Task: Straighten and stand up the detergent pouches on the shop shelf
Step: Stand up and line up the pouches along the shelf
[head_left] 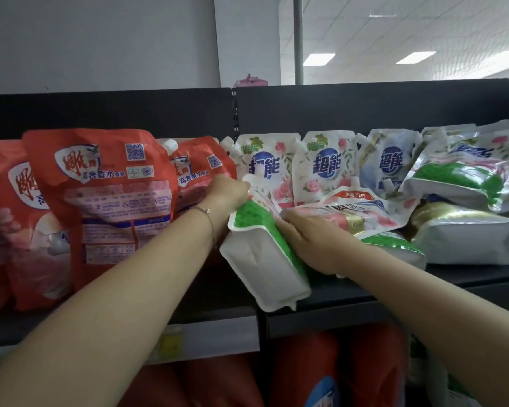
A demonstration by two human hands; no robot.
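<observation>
White glossy plastic pouch with green side band (256, 265): tilted on black metal shelf (350, 292), flat white base toward camera and jutting past the front edge, top leaning back.

Left hand (228, 190): at pouch's upper end beside the spout; fingertips hidden behind the top edge and blurred, cannot tell if curled or straight. Thin bracelet (206, 212) on wrist.

Right hand (303, 239): knuckles up, fingers (281, 226) pressed together and curled onto the green band, gripping pouch's right side.

Upright red plastic pouches (100, 195) just left of the held pouch. Standing white rose-print pouches (326, 165) behind it. Slumped pile of white-and-green pouches (459, 183) lying flat at right, nearest one touching right hand.
</observation>
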